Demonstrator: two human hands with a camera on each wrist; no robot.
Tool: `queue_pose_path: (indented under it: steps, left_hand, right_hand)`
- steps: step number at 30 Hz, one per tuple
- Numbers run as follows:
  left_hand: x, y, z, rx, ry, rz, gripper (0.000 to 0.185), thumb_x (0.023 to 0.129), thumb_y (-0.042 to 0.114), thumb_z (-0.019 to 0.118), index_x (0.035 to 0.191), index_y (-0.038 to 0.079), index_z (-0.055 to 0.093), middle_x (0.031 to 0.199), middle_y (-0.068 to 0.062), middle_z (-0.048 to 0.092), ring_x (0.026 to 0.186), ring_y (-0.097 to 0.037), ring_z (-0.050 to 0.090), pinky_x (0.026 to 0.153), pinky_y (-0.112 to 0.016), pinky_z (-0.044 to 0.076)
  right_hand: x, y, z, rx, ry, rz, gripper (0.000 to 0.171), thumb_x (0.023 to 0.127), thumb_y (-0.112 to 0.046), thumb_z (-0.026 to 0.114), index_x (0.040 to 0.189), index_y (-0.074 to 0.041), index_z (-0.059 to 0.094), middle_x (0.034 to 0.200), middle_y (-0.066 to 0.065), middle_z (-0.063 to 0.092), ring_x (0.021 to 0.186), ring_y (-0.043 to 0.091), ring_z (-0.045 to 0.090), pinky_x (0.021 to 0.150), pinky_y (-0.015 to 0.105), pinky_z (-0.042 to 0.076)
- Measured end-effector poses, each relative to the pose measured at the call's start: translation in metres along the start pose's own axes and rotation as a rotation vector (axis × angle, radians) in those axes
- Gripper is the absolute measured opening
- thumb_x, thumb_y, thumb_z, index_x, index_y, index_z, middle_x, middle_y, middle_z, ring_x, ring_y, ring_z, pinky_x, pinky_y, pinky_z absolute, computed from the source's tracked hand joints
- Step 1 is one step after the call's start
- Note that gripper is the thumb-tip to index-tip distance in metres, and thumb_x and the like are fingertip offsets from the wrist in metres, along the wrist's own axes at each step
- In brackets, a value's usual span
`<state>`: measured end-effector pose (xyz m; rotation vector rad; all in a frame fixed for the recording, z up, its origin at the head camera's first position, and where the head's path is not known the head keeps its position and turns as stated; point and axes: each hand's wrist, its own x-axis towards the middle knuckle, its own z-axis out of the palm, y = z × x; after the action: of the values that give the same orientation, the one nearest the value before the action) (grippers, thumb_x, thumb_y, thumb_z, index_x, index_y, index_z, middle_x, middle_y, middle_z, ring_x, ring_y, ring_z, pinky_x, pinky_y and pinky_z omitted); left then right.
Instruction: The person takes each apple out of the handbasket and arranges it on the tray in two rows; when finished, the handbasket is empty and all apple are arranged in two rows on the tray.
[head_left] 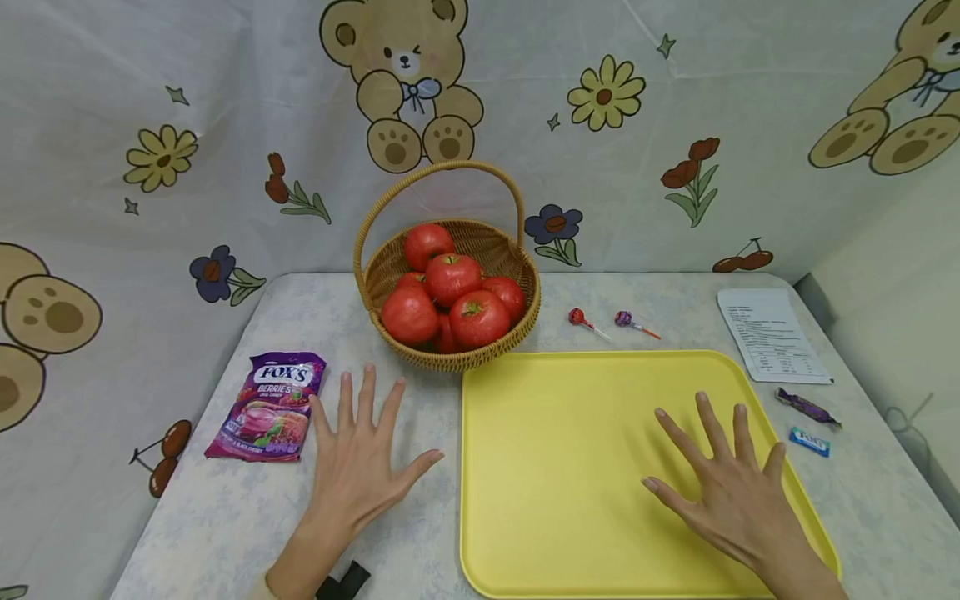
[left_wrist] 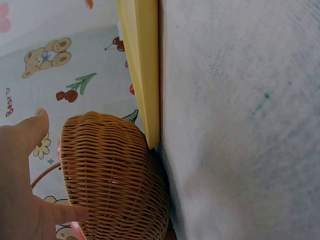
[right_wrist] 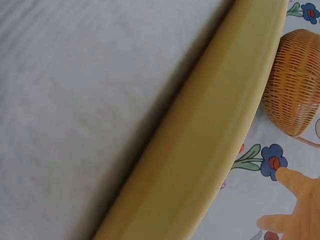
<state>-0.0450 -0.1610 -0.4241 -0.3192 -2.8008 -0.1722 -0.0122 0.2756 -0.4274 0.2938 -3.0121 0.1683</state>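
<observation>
Your left hand [head_left: 358, 467] lies flat on the surface [head_left: 225, 517], fingers spread, grip on nothing. It sits between the Fox's berries candy bag [head_left: 268, 407] and the yellow tray [head_left: 570, 467]. Your right hand [head_left: 723, 492] rests flat on the tray, fingers spread, also holding nothing. The wicker basket [head_left: 450, 354] of red apples [head_left: 453, 277] stands just beyond your left fingertips, touching the tray's far left corner. Past the tray: a red lollipop [head_left: 579, 317] and a purple lollipop [head_left: 626, 319]. To its right: a printed sheet [head_left: 771, 335], a purple wrapped candy [head_left: 806, 407], a blue wrapped candy [head_left: 810, 441].
</observation>
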Motion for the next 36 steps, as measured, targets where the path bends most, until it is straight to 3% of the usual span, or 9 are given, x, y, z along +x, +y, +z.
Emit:
queue_pose_path:
  steps: [11,17,21,25,30,36]
  left_hand:
    - [0.001,0.001,0.002,-0.001,-0.006,-0.003,0.102,0.075,0.086,0.048,0.151,0.019,0.039,0.161,-0.020,0.021,0.147,-0.048,0.014,0.111,-0.076,0.004]
    - [0.007,-0.001,0.000,-0.040,-0.016,-0.022,0.099,0.076,0.085,0.050,0.147,0.017,0.042,0.160,-0.021,0.024,0.146,-0.048,0.020,0.112,-0.074,0.013]
    - [0.018,-0.002,0.001,-0.189,0.065,-0.045,0.090,0.076,0.070,0.067,0.143,0.012,0.046,0.158,-0.023,0.027,0.144,-0.047,0.026,0.109,-0.070,0.027]
    - [0.034,-0.003,0.006,-0.416,0.160,-0.082,0.089,0.073,0.048,0.083,0.144,0.011,0.044,0.158,-0.023,0.024,0.142,-0.046,0.030,0.104,-0.069,0.035]
    - [0.052,-0.003,0.018,-0.655,0.203,-0.149,0.089,0.075,0.038,0.085,0.147,0.013,0.039,0.162,-0.018,0.015,0.146,-0.042,0.024,0.106,-0.067,0.036]
    - [0.067,-0.004,0.039,-0.847,0.290,-0.183,0.077,0.077,0.025,0.085,0.141,0.014,0.044,0.162,-0.014,0.010,0.148,-0.037,0.019,0.107,-0.056,0.042]
  right_hand:
    - [0.002,-0.003,-0.001,0.021,0.019,-0.020,0.087,0.081,-0.068,0.063,0.154,-0.039,0.025,0.164,0.018,0.012,0.142,0.060,0.011,0.089,0.088,0.015]
    - [0.009,-0.010,-0.008,0.071,0.040,-0.054,0.085,0.081,-0.064,0.066,0.153,-0.039,0.029,0.164,0.016,0.013,0.144,0.056,0.012,0.094,0.085,0.017]
    - [0.019,-0.019,-0.015,0.135,0.053,-0.116,0.083,0.080,-0.058,0.071,0.151,-0.037,0.034,0.164,0.014,0.014,0.146,0.051,0.014,0.105,0.080,0.012]
    - [0.037,-0.033,-0.026,0.198,0.088,-0.237,0.080,0.078,-0.052,0.076,0.148,-0.035,0.041,0.163,0.012,0.020,0.146,0.045,0.022,0.112,0.071,0.019]
    - [0.069,-0.055,-0.039,0.289,0.122,-0.406,0.073,0.079,-0.048,0.077,0.143,-0.031,0.048,0.161,0.009,0.025,0.142,0.039,0.035,0.107,0.066,0.033]
    - [0.116,-0.084,-0.048,0.396,0.126,-0.530,0.064,0.082,-0.043,0.076,0.139,-0.029,0.052,0.160,0.007,0.028,0.138,0.036,0.041,0.102,0.058,0.045]
